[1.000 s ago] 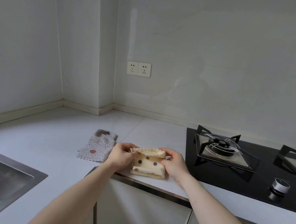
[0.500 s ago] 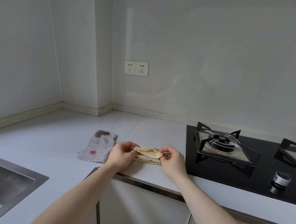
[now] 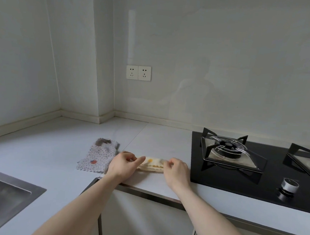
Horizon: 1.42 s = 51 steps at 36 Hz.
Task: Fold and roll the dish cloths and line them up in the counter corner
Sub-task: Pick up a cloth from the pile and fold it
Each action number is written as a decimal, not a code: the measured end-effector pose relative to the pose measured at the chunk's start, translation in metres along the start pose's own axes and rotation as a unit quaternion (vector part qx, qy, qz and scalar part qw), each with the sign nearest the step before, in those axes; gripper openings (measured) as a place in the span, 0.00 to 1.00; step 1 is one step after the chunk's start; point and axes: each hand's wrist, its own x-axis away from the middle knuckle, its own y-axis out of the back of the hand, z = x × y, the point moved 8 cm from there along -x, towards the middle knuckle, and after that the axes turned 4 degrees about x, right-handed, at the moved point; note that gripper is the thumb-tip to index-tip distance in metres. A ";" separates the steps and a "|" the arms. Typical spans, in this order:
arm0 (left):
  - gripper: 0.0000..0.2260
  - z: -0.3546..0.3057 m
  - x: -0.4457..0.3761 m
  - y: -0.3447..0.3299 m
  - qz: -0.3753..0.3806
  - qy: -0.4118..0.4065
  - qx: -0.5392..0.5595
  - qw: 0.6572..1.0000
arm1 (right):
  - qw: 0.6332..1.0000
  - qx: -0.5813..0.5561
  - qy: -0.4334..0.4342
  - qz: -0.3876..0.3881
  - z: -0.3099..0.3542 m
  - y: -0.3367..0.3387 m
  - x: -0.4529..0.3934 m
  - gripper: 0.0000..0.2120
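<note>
Both hands pinch the folded cream cloth [image 3: 152,164] flat on the counter [image 3: 37,157]: left hand [image 3: 122,165] and right hand [image 3: 175,169] at its ends; a floral cloth [image 3: 97,158] lies just left.

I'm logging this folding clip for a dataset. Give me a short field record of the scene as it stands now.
setting: kitchen counter, corner at the back
cloth in hand: cream dotted cloth, folded into a narrow strip, lying on the counter
left hand: pinches the strip's left end
right hand: pinches its right end
other cloth: flowered cloth, flat, left of the strip
nearby: gas hob at right, sink at left
</note>
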 end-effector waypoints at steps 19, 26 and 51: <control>0.14 0.009 -0.001 -0.006 0.089 -0.013 0.096 0.991 | 0.987 -0.132 0.013 0.089 -0.010 -0.015 0.002 0.19; 0.10 0.002 -0.001 -0.007 0.140 0.055 0.117 0.982 | 0.988 -0.120 -0.029 0.097 -0.008 -0.011 0.000 0.07; 0.09 -0.275 0.033 0.074 0.310 0.076 0.185 0.929 | 0.922 -0.257 -0.260 0.128 0.088 0.290 0.056 0.09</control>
